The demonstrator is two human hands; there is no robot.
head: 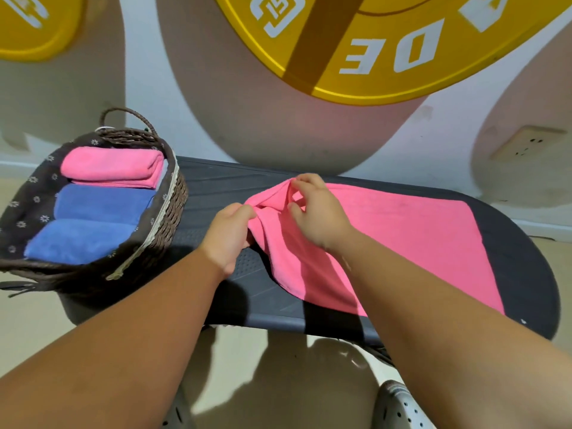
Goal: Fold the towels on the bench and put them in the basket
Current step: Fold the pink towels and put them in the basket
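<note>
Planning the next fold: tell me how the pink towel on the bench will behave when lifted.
Probably floppy: the pink towel bunches into soft folds where the left hand and right hand pinch it. Likely light, since a pinch alone raises its edge.

Pink towel (402,236) flat on bench (216,187), ctr-right, end pinched by my left hand (229,233) & right hand (315,209); basket (175,209) at left w/ 3 folded towels (102,205).

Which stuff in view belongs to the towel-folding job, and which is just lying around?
Job:
- pink towel, spread on the bench
- left hand and right hand, both with a grip on its bunched end
- basket holding folded towels

Lying about:
- yellow disc
- wall socket
- shoe
</note>
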